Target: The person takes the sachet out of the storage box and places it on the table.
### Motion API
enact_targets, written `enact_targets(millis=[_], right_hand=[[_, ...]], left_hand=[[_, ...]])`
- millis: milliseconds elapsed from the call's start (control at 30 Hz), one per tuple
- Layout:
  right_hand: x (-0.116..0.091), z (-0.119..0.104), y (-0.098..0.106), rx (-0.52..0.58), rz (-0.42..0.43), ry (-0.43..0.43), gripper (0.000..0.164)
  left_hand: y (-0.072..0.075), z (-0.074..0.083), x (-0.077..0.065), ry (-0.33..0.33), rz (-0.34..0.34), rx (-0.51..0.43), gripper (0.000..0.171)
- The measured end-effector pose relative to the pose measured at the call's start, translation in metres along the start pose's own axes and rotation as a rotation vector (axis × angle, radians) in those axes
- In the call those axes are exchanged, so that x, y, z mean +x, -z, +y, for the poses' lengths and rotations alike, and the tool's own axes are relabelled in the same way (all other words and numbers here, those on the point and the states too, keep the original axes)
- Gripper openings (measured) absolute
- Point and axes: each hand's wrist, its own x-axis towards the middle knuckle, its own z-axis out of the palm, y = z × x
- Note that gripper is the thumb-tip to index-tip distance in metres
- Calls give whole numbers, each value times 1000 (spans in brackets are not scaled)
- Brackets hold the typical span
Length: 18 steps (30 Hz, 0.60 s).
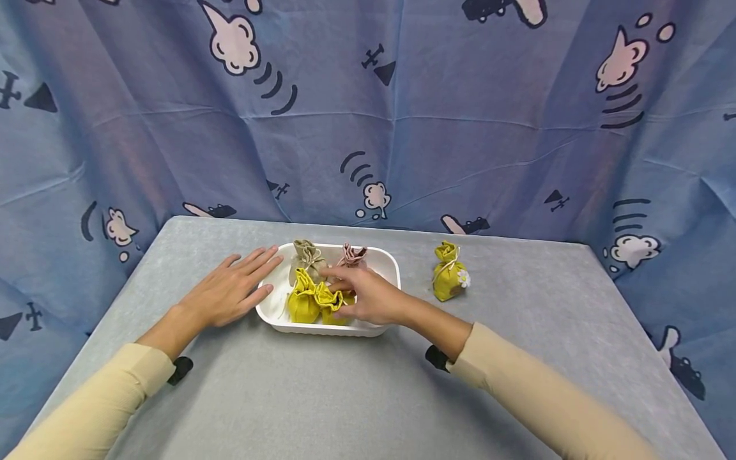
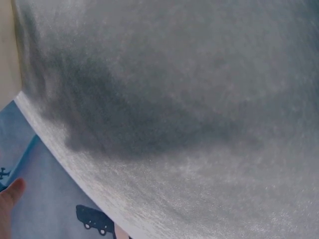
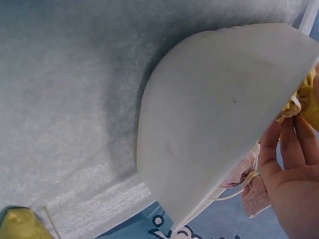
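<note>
A white plastic tray (image 1: 392,265) holds several small drawstring pouches. My right hand (image 1: 376,297) reaches over its right side and pinches a yellow pouch (image 1: 331,314) near the gathered neck; the right wrist view shows the fingertips at that pouch's tied string (image 3: 295,105). Beside it stands another yellow pouch (image 1: 302,308). Behind are a beige pouch (image 1: 306,257) and a pink pouch (image 1: 352,257), partly covered by the right hand. With fingers extended, my left hand (image 1: 232,291) rests at the tray's left rim. The left wrist view shows mostly tabletop.
Right of the tray, a yellow pouch (image 1: 445,281) with a white flower stands on the grey table (image 1: 322,396). A blue patterned curtain (image 1: 460,147) hangs behind the table and along its sides.
</note>
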Motion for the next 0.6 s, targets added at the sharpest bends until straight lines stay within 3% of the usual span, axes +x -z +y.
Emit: enact_targets(millis=[600], right_hand=[[0, 2, 0, -93, -1, 88, 42]], left_hand=[[0, -1, -1, -2, 7, 1, 60]])
